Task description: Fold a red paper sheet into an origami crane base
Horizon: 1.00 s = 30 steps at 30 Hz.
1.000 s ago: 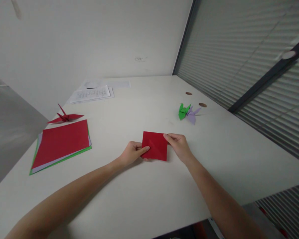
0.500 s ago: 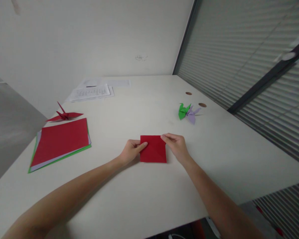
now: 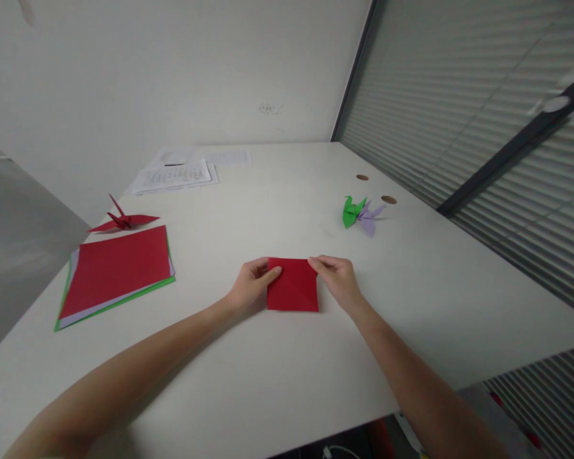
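One white table (image 3: pixel 277 370) fills the view, its right edge along the blinds (image 3: pixel 430 115). One stack of red, lilac and green sheets (image 3: pixel 124 271) lies near its left edge; white surface stretches from there to the left hand (image 3: pixel 252 280). That hand pinches the left side of one red paper square (image 3: pixel 293 287) near the front edge; the right hand (image 3: pixel 337 278) pinches its upper right corner. Three folded cranes stand farther off: red (image 3: pixel 124 222), green (image 3: pixel 351 212), lilac (image 3: pixel 368 219).
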Tool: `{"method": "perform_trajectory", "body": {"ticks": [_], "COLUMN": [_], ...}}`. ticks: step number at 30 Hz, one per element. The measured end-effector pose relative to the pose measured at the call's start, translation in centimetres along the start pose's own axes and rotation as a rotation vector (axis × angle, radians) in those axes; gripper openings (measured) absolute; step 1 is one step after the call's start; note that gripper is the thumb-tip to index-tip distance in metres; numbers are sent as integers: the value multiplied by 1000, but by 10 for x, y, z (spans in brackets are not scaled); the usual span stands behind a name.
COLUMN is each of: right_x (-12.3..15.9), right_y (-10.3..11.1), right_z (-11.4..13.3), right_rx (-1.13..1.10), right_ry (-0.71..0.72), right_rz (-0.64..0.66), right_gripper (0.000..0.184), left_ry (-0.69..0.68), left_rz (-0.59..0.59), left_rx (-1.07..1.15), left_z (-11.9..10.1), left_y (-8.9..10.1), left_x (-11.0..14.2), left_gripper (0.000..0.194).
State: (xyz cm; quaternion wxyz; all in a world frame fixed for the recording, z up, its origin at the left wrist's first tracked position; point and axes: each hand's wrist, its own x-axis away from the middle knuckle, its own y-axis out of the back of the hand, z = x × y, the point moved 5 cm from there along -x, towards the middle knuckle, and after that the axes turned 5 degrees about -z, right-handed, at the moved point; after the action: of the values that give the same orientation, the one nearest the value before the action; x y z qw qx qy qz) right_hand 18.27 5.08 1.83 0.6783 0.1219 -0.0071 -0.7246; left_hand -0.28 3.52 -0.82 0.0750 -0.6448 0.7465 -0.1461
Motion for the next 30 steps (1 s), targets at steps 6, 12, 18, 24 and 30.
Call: {"method": "perform_trajectory", "body": {"ticks": [6, 12, 18, 24, 30], "right_x": [1, -1, 1, 1, 3], "right_y": [-8, -6, -7, -7, -6], "right_z": [-8, -8, -5, -7, -10], "right_rx": [-117, -53, -3, -59, -129], "right_ry": [-84, -49, 15, -52, -92], "right_rz": [45, 33, 24, 10, -48], "right_gripper": [30, 35, 37, 31, 34], "left_ry": [34, 26, 22, 34, 128], "left_rz": [-81, -99, -118, -105, -11], "left_rx": [-67, -109, -38, -50, 41], "left_z": [-3, -5, -12, -11, -2], "left_y": [4, 4, -1, -1, -4], "left_x": [-1, -1, 2, 2, 2], "left_gripper": [45, 46, 46, 44, 50]}}
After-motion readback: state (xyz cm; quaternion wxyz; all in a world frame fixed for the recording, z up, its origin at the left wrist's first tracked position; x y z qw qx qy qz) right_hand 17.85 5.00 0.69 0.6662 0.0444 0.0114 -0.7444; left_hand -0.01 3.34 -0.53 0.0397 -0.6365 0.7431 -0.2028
